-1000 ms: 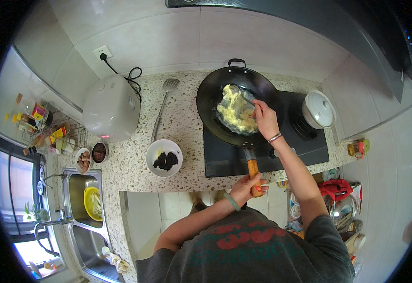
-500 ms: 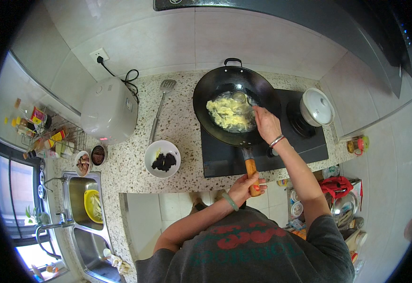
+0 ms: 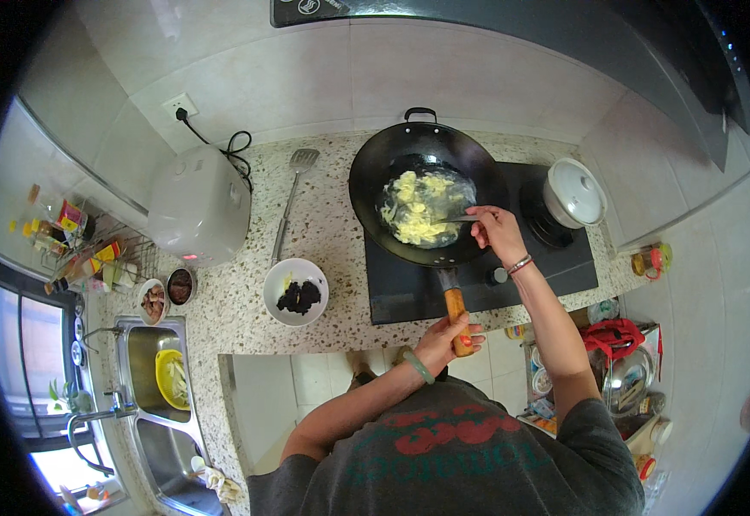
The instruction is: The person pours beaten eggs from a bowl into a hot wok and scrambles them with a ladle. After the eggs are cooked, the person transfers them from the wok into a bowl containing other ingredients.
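Egg (image 3: 418,225) in wok (image 3: 379,163), room toward far rim (image 3: 394,131), right grip (image 3: 498,233) pinching utensil (image 3: 456,219), left grip (image 3: 439,343) clasping handle (image 3: 456,304)

The black wok (image 3: 380,165) holds yellow curds (image 3: 418,211), probably egg.

Dark grey tee (image 3: 448,464) down around 5 o'clock, short sleeves (image 3: 594,427), kinda chunky red print (image 3: 456,433) plus teal lettering (image 3: 512,464). Pale green bangle (image 3: 419,367) on left wrist (image 3: 428,355), silvery bracelet (image 3: 520,264) on right wrist (image 3: 513,254).

Left hand (image 3: 437,341) gripping brown wooden handle (image 3: 454,304) of black round wok (image 3: 373,181), right hand (image 3: 499,234) holding silver metal utensil (image 3: 458,219), lumpy yellow food (image 3: 421,203) inside wok
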Tool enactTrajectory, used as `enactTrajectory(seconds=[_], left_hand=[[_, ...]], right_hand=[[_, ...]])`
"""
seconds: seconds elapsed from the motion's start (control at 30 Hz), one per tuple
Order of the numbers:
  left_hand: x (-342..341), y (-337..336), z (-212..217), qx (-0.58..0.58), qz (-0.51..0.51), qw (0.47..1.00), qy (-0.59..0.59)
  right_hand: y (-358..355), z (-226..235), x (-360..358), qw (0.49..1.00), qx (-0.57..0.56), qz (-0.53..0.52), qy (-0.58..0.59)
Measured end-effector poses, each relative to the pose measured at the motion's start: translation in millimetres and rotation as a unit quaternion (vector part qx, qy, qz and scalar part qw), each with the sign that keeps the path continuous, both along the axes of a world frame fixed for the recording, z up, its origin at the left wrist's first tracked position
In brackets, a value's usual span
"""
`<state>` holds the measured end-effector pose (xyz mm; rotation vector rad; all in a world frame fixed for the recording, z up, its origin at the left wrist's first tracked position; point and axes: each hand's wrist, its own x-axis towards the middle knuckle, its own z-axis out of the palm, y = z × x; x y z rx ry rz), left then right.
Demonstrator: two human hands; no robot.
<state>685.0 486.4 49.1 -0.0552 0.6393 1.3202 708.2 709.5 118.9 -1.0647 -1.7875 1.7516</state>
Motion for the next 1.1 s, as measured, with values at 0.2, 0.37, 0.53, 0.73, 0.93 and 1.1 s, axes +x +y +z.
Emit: enactTrajectory(seconds=[0.2, 0.37, 0.53, 0.73, 0.93, 1.1], left_hand=[[0.7, -0.5, -0.5, -0.003, 0.001, 1.0, -0.003], [1.1, -0.6, -2.2, 0.004, 0.003, 1.0, 0.001], [1.1, 0.3, 2.4, -0.003, 0.001, 1.0, 0.013], [0.7, -0.6, -1.4, 0.007, -0.001, 1.0, 0.005], [0.8, -0.2, 0.0, 0.002, 0.0, 1.0, 0.003], [1.2, -0.6, 0.6, 0.005, 0.001, 1.0, 0.003]], right_hand=[[-15.1, 25.4, 8.8, 0.987, 0.155, -0.02, -0.03], [-18.6, 33.0, 12.8, 0.943, 0.321, 0.018, -0.084], [-16.3, 18.6, 16.7, 0.864, 0.496, 0.065, -0.055], [-38.8, 19.4, 10.8, 0.87, 0.476, 0.11, -0.058], [-51.2, 2.8, 4.9, 0.799, 0.572, 0.166, -0.086], [-32.9, -21.0, -9.8, 0.717, 0.651, 0.18, -0.173]])
